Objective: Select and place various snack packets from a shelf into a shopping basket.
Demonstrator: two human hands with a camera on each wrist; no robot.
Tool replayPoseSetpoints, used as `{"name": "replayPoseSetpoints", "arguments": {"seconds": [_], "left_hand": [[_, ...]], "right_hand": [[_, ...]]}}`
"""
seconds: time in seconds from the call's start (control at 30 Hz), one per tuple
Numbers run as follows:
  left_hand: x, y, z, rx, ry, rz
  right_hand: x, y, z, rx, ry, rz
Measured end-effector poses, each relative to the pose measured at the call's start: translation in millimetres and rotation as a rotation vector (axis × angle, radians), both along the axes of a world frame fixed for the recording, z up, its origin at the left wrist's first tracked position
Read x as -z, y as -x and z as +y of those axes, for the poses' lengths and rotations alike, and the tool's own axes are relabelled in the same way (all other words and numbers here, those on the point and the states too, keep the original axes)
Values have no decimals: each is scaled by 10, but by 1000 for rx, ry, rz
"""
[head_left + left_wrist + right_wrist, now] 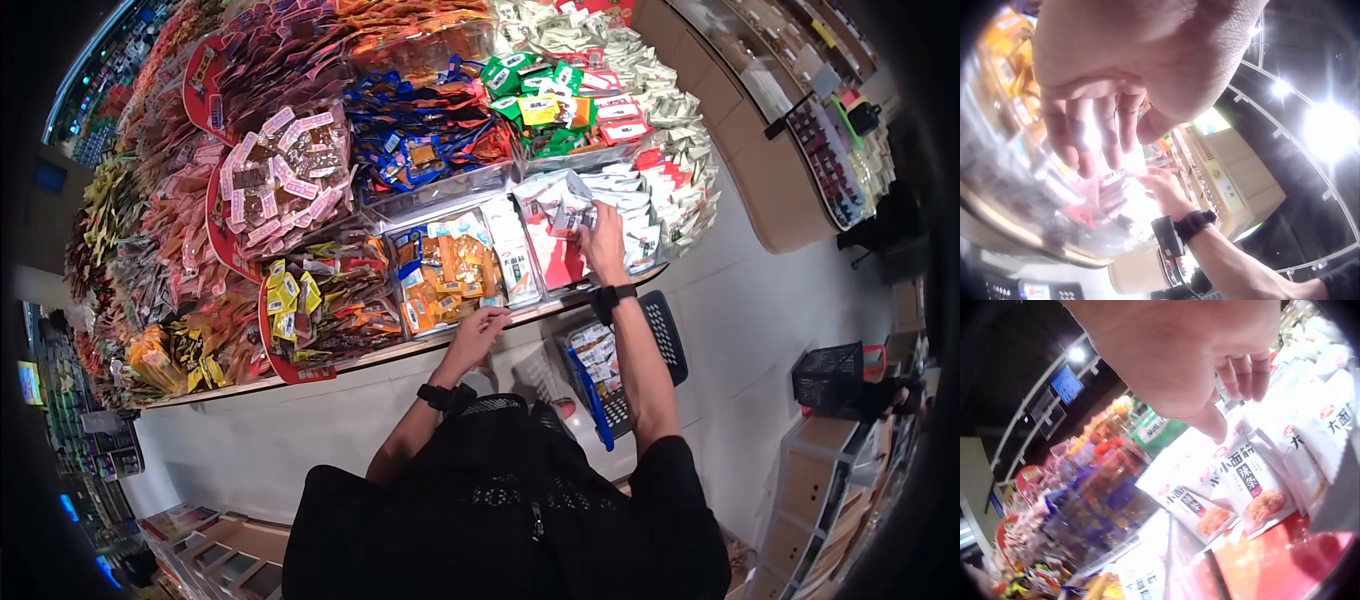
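Observation:
My right hand [602, 245] is over a clear bin of white snack packets at the front right of the display. In the right wrist view, its thumb and fingers pinch the top edge of a white snack packet [1257, 484] with dark lettering and a food picture. More white packets [1322, 425] stand around it, and a red panel [1285, 556] shows below. My left hand [478, 335] hovers by the front edge of the display, its fingers loosely bent and holding nothing. Nearest to it is a bin of orange-brown snack packets [450, 270].
Blue packets [415, 150] and green packets [540, 90] fill bins farther back. Pink-labelled packets [285, 180] are heaped at left. Below the display edge, a dark basket with a blue handle [590, 400] holds white packets. Another black basket [828, 375] stands at right.

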State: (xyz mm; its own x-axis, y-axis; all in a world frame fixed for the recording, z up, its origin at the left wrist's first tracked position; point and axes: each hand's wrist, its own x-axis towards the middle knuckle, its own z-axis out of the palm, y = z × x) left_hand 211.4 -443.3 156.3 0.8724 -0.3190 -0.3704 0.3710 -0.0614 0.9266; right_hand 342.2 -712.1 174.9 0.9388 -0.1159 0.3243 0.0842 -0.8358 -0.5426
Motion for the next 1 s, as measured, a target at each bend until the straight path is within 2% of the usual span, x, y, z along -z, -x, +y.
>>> {"name": "replayPoseSetpoints", "arguments": {"seconds": [0.07,0.13,0.2,0.27,0.3,0.33,0.4,0.43,0.53,0.6,0.67,0.73,0.8,0.83,0.9,0.93,1.0], "left_hand": [[-124,-18,228,-28,35,-65],[-170,1,441,-103,110,-61],[-191,39,602,-124,81,-54],[-250,40,693,-125,108,-39],[-197,19,715,-117,121,-46],[-195,7,712,-117,123,-48],[-212,-91,647,-112,106,-55],[-240,-154,604,-89,103,-64],[-188,-335,334,-86,171,-187],[-267,-414,123,-66,88,-275],[-572,-420,-121,-108,-89,-622],[-699,-400,-339,1,102,-496],[-657,-391,-488,103,389,-239],[-680,-368,-554,111,381,-239],[-699,-276,-652,-99,447,-232],[-711,-246,-690,-96,441,-228],[-753,-238,-757,-217,468,-263]], "right_hand": [[74,-266,35,-27,90,43],[81,-343,111,12,412,215],[96,-288,188,39,437,170],[76,-231,225,109,314,45],[67,-183,224,107,409,-117],[-31,-138,221,107,410,-120],[-234,-113,153,12,116,166],[-206,-90,111,-53,-61,17],[-732,157,181,-129,-114,-127],[-1111,388,263,-155,-220,-47],[-1340,605,324,-239,-523,160],[-1379,751,279,-287,-497,352],[-1218,845,297,-375,-932,354],[-1176,888,295,-333,-1019,370],[-1073,1000,303,-302,-1091,335],[-1010,1052,297,-278,-1148,302],[-828,1179,301,-247,-1228,346]]}}
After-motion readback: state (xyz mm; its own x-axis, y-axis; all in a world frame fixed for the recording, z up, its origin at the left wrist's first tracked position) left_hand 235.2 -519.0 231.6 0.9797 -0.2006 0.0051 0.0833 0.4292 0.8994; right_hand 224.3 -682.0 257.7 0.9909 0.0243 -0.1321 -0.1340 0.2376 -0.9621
